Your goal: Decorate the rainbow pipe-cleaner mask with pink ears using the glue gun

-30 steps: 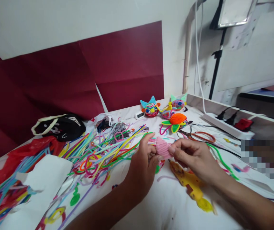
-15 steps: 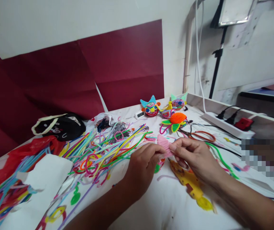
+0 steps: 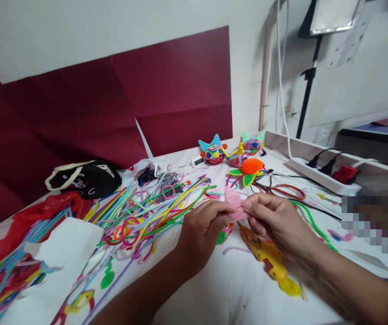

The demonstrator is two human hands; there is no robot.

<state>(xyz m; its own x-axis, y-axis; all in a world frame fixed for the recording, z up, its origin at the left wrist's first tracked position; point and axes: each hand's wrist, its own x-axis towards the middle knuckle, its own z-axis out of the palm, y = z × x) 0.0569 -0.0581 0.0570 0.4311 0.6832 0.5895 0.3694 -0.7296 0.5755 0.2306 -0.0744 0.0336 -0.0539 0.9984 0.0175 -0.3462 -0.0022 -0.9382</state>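
Between my two hands is a pink folded pipe-cleaner piece (image 3: 235,204), pointed at the top and ribbed across. My left hand (image 3: 204,232) pinches its left lower edge. The fingers of my right hand (image 3: 275,221) grip its right side. Just below my hands lies a small round piece with green and red (image 3: 221,238), partly hidden by the left fingers. A yellow glue gun (image 3: 271,262) rests on the white table under my right hand. Orange-handled scissors (image 3: 290,192) lie behind the right hand.
Loose coloured pipe cleaners (image 3: 160,216) spread over the left side, by a red plastic bag (image 3: 17,225) and a black pouch (image 3: 88,180). Pipe-cleaner figures (image 3: 214,155) and an orange-topped one (image 3: 252,167) stand at the back. A power strip (image 3: 322,174) with cables lies along the right edge.
The pink piece has tilted slightly and shifted a little to the right between my fingers. Both hands keep their pinch on it, and the surroundings look the same.
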